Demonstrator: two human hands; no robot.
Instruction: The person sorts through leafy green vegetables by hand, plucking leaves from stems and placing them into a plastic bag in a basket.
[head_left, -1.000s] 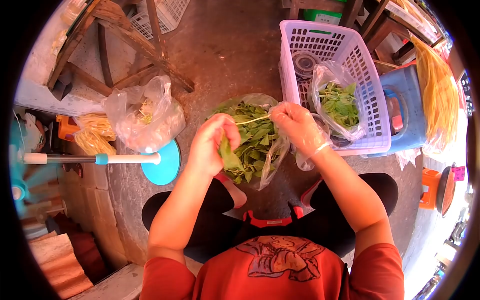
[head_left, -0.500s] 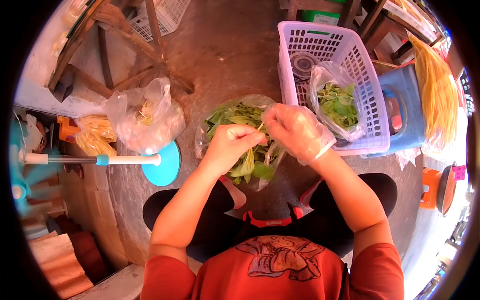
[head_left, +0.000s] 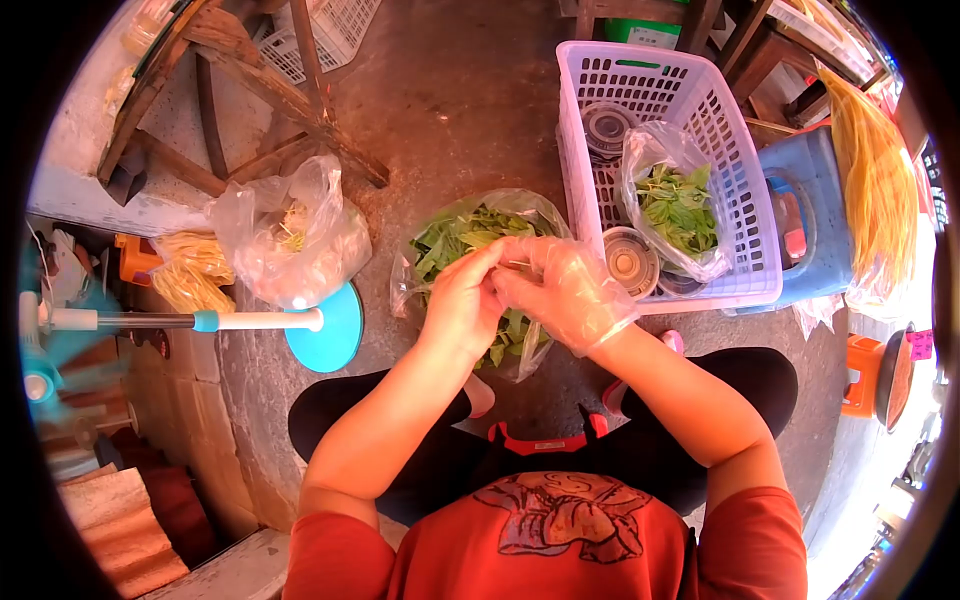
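Observation:
My left hand, bare, is closed in a pinch on a leafy stem, of which only a pale bit shows between the fingers. Against it, my right hand in a clear plastic glove is also closed at the same stem; its fingertips are partly hidden. Both hands are over an open clear plastic bag on the floor, full of green leafy stems. To the right, a second clear bag of picked green leaves sits in a lilac plastic basket.
Round lidded containers lie in the basket. Behind it stands a blue plastic container. At left, a knotted-looking clear bag rests near a turquoise disc base of a fan. A wooden frame stands at the upper left.
My hands have come together, the right one moving down and left against the left. The leaves that hung below my left hand no longer show there. A round container in the basket is now uncovered.

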